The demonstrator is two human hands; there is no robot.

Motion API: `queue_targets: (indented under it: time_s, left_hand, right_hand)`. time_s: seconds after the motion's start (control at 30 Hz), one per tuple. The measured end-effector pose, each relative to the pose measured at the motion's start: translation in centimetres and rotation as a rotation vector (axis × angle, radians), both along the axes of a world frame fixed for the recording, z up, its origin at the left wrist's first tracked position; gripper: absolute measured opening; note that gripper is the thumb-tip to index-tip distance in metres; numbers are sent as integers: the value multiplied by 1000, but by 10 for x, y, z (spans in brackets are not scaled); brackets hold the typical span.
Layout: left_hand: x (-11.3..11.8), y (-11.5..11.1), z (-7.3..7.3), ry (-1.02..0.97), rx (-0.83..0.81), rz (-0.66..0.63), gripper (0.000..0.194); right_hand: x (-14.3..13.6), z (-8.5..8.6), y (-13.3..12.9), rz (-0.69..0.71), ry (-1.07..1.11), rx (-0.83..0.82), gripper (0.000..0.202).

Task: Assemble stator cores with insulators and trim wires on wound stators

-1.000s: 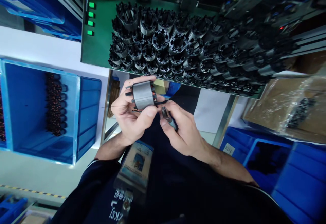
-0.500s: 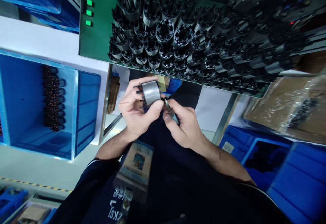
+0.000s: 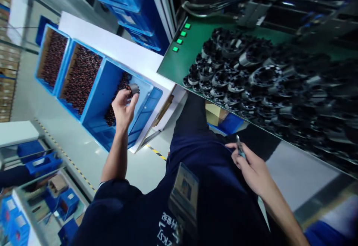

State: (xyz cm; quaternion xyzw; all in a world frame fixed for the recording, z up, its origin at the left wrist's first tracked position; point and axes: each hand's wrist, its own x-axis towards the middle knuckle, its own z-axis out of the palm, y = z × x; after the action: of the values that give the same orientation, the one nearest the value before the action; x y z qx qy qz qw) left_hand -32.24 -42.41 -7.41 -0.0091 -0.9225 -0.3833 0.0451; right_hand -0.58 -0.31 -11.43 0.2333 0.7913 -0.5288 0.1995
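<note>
My left hand [image 3: 124, 106] is closed on a metal ring part [image 3: 134, 88] with dark prongs, held over a blue bin [image 3: 93, 106]. Below it in that bin lies a row of dark parts with copper windings [image 3: 110, 115]. My right hand [image 3: 250, 164] is in front of my body at the right, closed on a small tool [image 3: 239, 147] with a metal tip and light blue handle. Many similar metal rings [image 3: 235, 84] with black prongs stand crowded on the green work surface [image 3: 175, 63].
Two bins [image 3: 81, 78] packed with copper-wound parts stand left of the nearer bin. Stacked blue crates [image 3: 134, 15] are beyond the white table [image 3: 112, 44]. Machine rods and cables [image 3: 218, 5] run above the green surface. A badge [image 3: 184, 190] hangs at my chest.
The view has swung left. My left hand has carried the metal ring from in front of my body to over the blue bin. My right hand, with the tool, is now apart from the ring.
</note>
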Motion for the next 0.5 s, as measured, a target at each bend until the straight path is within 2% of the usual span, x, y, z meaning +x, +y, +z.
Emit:
queue_targets:
  time_s: [0.1,0.17,0.23,0.3,0.37,0.5]
  left_hand:
    - [-68,-47,-27,-20,-245,3,27]
    - [-101,-61,-53,-68,-327,3,21]
    - [-124,-66,-78,-119,-415,-11,21]
    - [-137,-69,-98,-168,-491,-21,23]
    - [-145,-74,-110,-207,-560,-12,26]
    - [-150,-88,-115,-241,-676,40,38]
  right_hand:
    - [-11,4,-5,93,-27,39,43]
    - [-22,11,-11,163,-30,49,46]
    - [-31,18,-17,215,-14,60,50]
    - [-35,20,-22,230,5,75,53]
    - [-34,19,-27,217,8,77,53]
    - [-28,11,-36,179,-31,56,47]
